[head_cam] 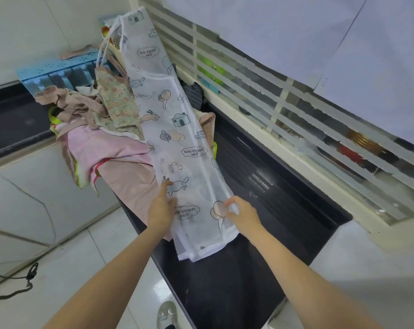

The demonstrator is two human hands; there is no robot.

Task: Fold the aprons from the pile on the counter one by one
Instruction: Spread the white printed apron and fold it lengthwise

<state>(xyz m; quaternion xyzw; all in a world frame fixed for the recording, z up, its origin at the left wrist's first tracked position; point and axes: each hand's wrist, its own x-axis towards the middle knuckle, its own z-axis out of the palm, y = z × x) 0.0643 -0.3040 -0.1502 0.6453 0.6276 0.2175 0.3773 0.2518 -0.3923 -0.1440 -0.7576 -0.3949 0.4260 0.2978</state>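
A white apron (175,138) printed with rabbits, houses and balloons lies folded into a long narrow strip along the dark counter (272,210), its far end resting over the pile. My left hand (162,207) lies flat on the strip's left edge near its close end. My right hand (240,212) pinches the right edge with thumb and fingers. The pile of aprons (94,119), pink, floral and dotted, sits heaped at the counter's far left end.
A pale blue rack (58,72) stands behind the pile. A slatted window (296,110) runs along the counter's right side. The counter's left edge drops to a white tiled floor (82,257) with a black cable (16,281).
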